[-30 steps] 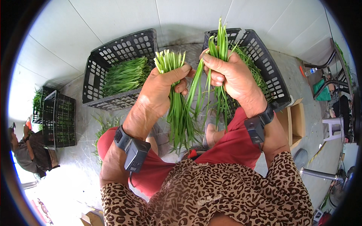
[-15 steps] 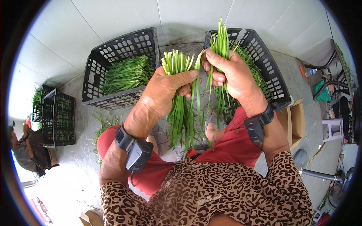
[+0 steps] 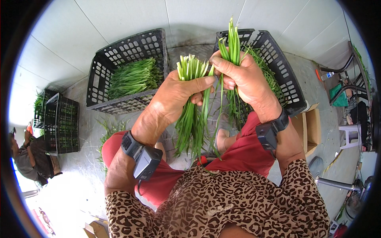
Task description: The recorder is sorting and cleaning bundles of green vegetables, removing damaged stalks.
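Observation:
My left hand (image 3: 174, 91) is closed round a thick bunch of garlic chives (image 3: 189, 127), pale cut ends up and green leaves hanging down. Its thumb presses across the stalks. Close beside it, my right hand (image 3: 248, 77) grips a smaller bunch of garlic chives (image 3: 234, 43), whose stems stand up above the thumb. The fingertips of both hands nearly meet between the bunches. At the left, a black plastic crate (image 3: 127, 101) holds a neat pile of garlic chives (image 3: 134, 78). Behind my right hand, another black crate (image 3: 291, 89) contains looser greens (image 3: 265, 71).
Loose green leaves (image 3: 111, 133) lie on the floor by my left knee. An open cardboard box (image 3: 312, 127) stands right of my right leg. Stacked crates (image 3: 62, 127) and another person (image 3: 33, 158) are at far left. A pale stool (image 3: 350, 137) stands at far right.
My left hand has shifted slightly right, and its thumb now lies over the strands that stood between the two hands. The right hand stays almost in place with its bunch.

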`<state>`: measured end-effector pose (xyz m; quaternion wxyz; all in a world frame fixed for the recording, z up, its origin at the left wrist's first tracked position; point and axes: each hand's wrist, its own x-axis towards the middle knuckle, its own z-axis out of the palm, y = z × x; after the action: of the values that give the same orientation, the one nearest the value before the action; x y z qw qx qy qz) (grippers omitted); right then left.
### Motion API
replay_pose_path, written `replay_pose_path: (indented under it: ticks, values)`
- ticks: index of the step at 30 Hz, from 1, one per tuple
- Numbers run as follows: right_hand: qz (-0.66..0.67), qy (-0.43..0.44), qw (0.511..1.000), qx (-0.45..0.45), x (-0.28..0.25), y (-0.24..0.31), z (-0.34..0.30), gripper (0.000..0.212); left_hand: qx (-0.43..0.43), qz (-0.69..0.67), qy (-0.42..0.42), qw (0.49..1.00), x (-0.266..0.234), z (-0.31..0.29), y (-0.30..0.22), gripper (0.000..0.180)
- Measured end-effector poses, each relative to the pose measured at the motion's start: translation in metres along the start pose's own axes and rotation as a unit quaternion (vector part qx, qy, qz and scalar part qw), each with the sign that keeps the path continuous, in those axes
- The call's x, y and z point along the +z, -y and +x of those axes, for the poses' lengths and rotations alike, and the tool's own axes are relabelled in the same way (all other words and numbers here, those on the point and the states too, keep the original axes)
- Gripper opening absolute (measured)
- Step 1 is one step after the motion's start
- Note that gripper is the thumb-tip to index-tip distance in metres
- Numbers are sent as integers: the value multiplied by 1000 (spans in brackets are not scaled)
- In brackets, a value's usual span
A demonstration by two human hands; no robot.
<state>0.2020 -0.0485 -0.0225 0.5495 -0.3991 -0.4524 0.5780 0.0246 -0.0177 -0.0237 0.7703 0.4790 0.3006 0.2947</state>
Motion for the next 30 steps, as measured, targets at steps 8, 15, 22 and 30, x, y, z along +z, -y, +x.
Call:
replay_pose_path:
  ticks: [8,15,22,30]
  values:
    - [27,10,999,28,2,-2,0,24,9,39,-24,999,-3,0,4,13]
    - [11,15,1000,10,-5,-5,4,26,24,5,-96,995,-8,2,2,15]
    - [0,12,1000,-4,4,-2,0,16,28,-18,-71,997,-3,2,4,11]
    - [-5,3,1000,-10,4,-1,1,11,10,-14,-21,1000,-1,2,3,12]
